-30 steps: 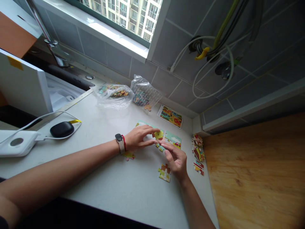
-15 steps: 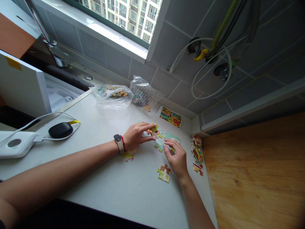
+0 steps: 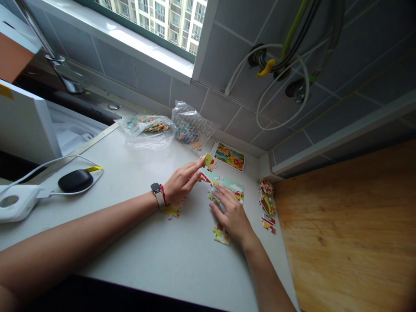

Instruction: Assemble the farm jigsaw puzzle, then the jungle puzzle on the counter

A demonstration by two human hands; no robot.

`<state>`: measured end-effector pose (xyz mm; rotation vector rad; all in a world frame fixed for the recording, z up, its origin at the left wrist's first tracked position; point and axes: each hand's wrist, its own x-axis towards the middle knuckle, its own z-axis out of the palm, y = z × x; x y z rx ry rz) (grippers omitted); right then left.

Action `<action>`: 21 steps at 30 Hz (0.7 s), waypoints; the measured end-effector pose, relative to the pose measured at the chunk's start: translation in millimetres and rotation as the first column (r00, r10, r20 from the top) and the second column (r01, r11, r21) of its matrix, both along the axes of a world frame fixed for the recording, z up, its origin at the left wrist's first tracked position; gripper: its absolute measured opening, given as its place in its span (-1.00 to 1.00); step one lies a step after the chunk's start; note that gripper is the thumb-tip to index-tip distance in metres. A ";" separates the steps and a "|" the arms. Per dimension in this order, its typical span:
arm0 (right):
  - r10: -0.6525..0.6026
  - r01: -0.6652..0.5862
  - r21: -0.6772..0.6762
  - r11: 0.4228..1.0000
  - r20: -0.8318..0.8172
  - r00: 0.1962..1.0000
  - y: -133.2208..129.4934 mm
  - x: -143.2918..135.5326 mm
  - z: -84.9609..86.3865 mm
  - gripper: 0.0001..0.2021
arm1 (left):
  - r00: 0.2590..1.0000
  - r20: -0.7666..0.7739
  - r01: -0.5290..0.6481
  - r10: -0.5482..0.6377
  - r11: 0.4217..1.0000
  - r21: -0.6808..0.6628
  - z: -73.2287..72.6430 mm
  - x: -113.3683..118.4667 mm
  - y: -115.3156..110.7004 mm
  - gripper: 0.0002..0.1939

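Note:
My left hand (image 3: 183, 180), with a watch at its wrist, pinches a yellow-green puzzle piece (image 3: 208, 160) at its fingertips. A pinkish piece lies partly behind that one; whether it is held too, I cannot tell. My right hand (image 3: 232, 212) is open, its fingers laid over the near left side of a joined light-green puzzle section (image 3: 238, 187) with a small red vehicle on it. Just below the right palm is a brown, green and cream puzzle piece (image 3: 221, 235), partly covered. More pieces (image 3: 172, 212) lie under the left wrist, mostly hidden.
Two clear plastic bags, one on the left (image 3: 147, 132) and one on the right (image 3: 191, 130), hold puzzle pieces. A picture card (image 3: 229, 156) lies by the wall. Piles of pieces (image 3: 267, 203) line the right edge. A black case (image 3: 75, 180) and white charger (image 3: 19, 201) lie left.
My left hand has lifted slightly away from the joined section with the yellow-green piece. My right hand has moved left and down, its fingers now flatter over the pieces. The view has shifted a little.

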<state>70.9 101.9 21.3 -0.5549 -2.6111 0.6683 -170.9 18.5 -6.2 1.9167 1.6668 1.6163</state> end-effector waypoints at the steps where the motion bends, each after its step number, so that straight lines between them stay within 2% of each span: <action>1: 0.013 -0.013 -0.005 1.000 0.034 0.999 0.9 0.4 -1.3 -0.66 | 1.000 0.009 -0.001 0.002 1.000 -0.007 0.5 -0.2 -0.3 -0.44; 3: 0.038 -0.036 -0.037 0.999 0.052 0.998 1.6 1.3 -1.7 -0.67 | 1.000 0.019 -0.004 0.004 1.000 -0.017 1.6 -0.9 -0.7 -0.43; 6: 0.026 -0.030 -0.095 0.995 -0.038 0.999 2.1 3.6 3.9 -0.74 | 1.000 0.008 -0.013 0.013 1.000 -0.016 2.7 -1.8 -0.3 -0.42; 8: -0.056 0.040 -0.127 0.991 -0.130 0.990 4.2 6.8 9.3 -0.80 | 1.000 -0.019 -0.014 0.014 1.000 -0.004 3.0 -1.9 0.3 -0.39; 10: -0.210 0.175 -0.167 0.970 -0.222 0.952 9.0 11.3 13.0 -0.83 | 0.997 -0.072 0.010 -0.009 1.000 0.004 3.1 -1.0 0.2 -0.33; 13: -0.445 0.381 -0.238 0.893 -0.356 0.822 21.0 18.4 13.0 -0.79 | 0.978 -0.192 0.078 -0.083 0.996 -0.032 2.5 1.5 -1.5 -0.19; 15: -0.542 0.460 -0.289 0.840 -0.422 0.726 29.9 22.0 10.1 -0.76 | 0.953 -0.270 0.116 -0.135 0.990 -0.085 1.9 3.3 -3.3 -0.11; 18: -0.600 0.489 -0.349 0.800 -0.449 0.662 39.9 24.7 5.1 -0.73 | 0.912 -0.361 0.145 -0.193 0.977 -0.156 2.9 5.1 -5.6 -0.06; 21: -0.560 0.441 -0.349 0.827 -0.430 0.708 40.9 24.3 4.0 -0.72 | 0.873 -0.426 0.170 -0.237 0.967 -0.190 7.2 6.8 -7.5 -0.06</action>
